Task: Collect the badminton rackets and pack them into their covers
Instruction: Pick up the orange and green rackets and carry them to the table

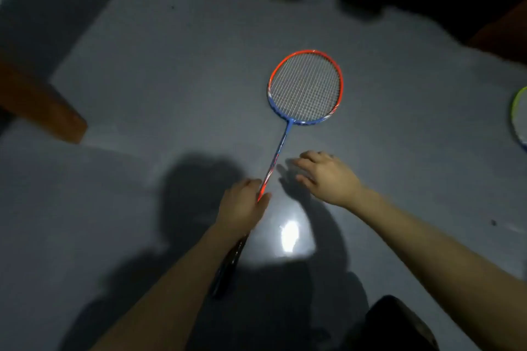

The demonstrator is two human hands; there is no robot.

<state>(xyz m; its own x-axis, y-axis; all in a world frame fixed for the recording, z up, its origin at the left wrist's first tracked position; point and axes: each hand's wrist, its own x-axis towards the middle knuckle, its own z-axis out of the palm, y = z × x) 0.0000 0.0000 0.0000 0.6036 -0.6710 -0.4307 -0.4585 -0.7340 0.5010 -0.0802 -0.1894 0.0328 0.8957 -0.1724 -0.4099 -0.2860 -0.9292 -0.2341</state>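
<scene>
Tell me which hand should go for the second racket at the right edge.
Right, probably. The right hand is open and free, on the side of the second racket. The left hand already grips the orange and blue racket.

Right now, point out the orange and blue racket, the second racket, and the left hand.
orange and blue racket [305, 88], head view, on the strings in the middle of its head.
second racket [519, 120], head view, on the yellow-green frame at the right edge.
left hand [242, 205], head view, on the back of the hand.
</scene>
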